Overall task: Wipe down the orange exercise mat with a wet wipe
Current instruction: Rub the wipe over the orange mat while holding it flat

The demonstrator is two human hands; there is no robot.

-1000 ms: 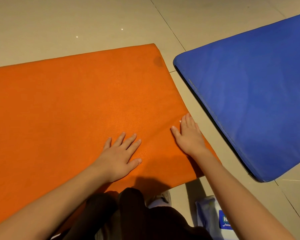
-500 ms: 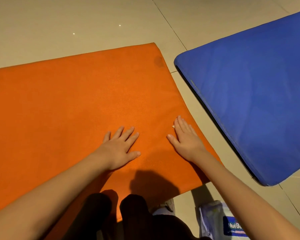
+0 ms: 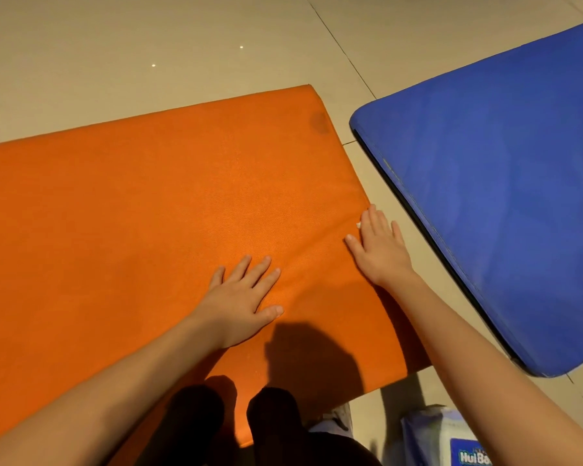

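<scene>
The orange exercise mat point(image 3: 142, 210) lies flat on the tiled floor and fills the left and middle of the head view. My left hand point(image 3: 243, 299) rests flat on it with straight, spread fingers. My right hand point(image 3: 381, 250) lies flat at the mat's right edge, pressing a white wet wipe point(image 3: 358, 225) of which only a small corner shows beside the fingers. A dark stain point(image 3: 318, 122) marks the mat's far right corner.
A blue mat point(image 3: 505, 183) lies to the right, a narrow strip of floor between it and the orange one. A wet wipe pack point(image 3: 451, 442) sits on the floor at the bottom right. My dark-clothed knees point(image 3: 236, 418) are at the near edge.
My right hand has slid with the wipe to the right, from a little inside the mat to its right edge. The left hand stays in place.
</scene>
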